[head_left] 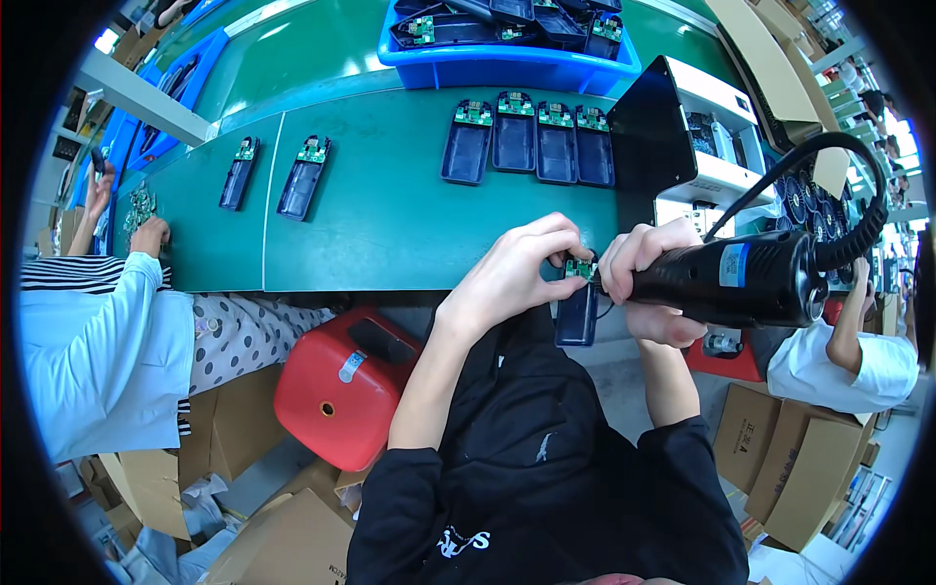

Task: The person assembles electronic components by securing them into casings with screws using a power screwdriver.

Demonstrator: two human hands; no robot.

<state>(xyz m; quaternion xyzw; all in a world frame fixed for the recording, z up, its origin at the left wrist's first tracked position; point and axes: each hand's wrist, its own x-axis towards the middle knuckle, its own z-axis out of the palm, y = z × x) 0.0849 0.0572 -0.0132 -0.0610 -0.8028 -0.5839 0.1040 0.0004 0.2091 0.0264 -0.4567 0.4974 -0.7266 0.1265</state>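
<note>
My left hand [517, 268] pinches the top of a dark blue plastic case [577, 312] with a small green circuit board [580, 266] at its upper end, held at the near edge of the green table [390, 224]. My right hand [648, 283] grips a black electric screwdriver [741, 278] with a coiled cable, its tip pointing left at the circuit board.
Several matching blue cases [534, 144] lie in a row on the table, two more [283, 174] to the left. A blue bin [507, 44] of cases stands behind. A black-and-white machine [687, 136] sits at right. A red stool [341, 385], cardboard boxes, and co-workers on both sides.
</note>
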